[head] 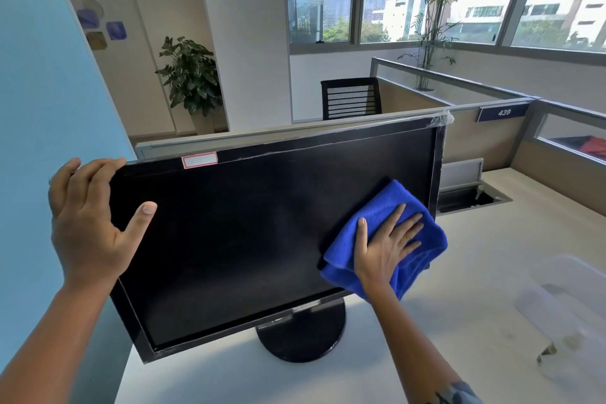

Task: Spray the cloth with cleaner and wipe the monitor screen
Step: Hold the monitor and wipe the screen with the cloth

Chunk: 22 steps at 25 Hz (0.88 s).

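1. The left hand (pixel 87 226) is bare, and its thumbnail (pixel 150 208) is short, pale and neatly trimmed.
2. The left forearm (pixel 49 338) is bare from the wrist to the lower left edge of the view.
3. The right hand (pixel 383 249) is bare too; its nails are too small to judge.
4. The right forearm (pixel 416 348) is bare below the wrist.
5. Near the bottom edge it carries a grey-blue marking (pixel 457 393) with dark lines, seemingly a tattoo, cut off and unreadable.
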Each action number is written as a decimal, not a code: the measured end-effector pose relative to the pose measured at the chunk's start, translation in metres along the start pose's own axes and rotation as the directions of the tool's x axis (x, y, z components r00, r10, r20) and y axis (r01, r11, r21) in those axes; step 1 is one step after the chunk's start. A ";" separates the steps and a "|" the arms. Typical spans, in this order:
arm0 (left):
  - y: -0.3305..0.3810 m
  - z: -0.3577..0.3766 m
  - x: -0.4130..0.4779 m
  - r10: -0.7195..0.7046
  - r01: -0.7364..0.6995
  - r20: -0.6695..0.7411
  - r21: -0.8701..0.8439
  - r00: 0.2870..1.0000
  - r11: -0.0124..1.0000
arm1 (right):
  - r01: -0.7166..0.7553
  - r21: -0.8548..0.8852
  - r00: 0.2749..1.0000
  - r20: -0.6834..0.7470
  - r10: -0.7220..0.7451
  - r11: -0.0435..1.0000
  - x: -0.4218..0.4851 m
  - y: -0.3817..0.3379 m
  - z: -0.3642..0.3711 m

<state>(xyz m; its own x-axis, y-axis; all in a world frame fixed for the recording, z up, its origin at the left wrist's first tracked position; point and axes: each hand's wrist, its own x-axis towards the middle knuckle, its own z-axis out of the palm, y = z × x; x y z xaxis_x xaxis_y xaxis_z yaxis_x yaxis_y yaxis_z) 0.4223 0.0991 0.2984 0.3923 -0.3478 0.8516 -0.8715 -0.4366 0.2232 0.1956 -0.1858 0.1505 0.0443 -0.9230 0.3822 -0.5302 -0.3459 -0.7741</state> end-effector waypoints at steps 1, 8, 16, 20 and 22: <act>0.001 0.000 0.000 0.000 0.000 -0.006 0.000 1.000 1.000 | -0.001 0.032 0.999 -0.033 0.002 0.999 0.006 -0.015 -0.001; 0.000 0.003 -0.002 -0.003 0.003 -0.028 -0.003 1.000 1.000 | 0.207 0.026 0.973 -0.111 -0.203 0.978 0.002 -0.106 0.005; 0.001 0.005 -0.003 -0.012 0.012 -0.047 0.002 0.999 1.000 | 0.610 -0.159 0.785 -0.012 -0.619 0.777 -0.059 -0.107 0.036; 0.003 0.004 -0.003 -0.023 0.023 -0.051 0.009 0.998 1.000 | 0.769 -0.169 0.633 0.063 -0.772 0.616 -0.085 -0.077 0.047; 0.003 0.002 -0.003 -0.020 0.021 -0.050 0.006 0.999 1.000 | 0.811 -0.176 0.581 0.134 -0.803 0.558 -0.097 -0.061 0.050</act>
<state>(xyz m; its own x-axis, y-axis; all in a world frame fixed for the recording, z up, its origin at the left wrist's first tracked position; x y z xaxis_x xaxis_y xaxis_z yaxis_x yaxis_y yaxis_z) 0.4188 0.0968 0.2954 0.3948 -0.2972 0.8694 -0.8614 -0.4490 0.2376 0.2657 -0.0838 0.1351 0.5651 -0.2812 0.7756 -0.4087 -0.9121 -0.0329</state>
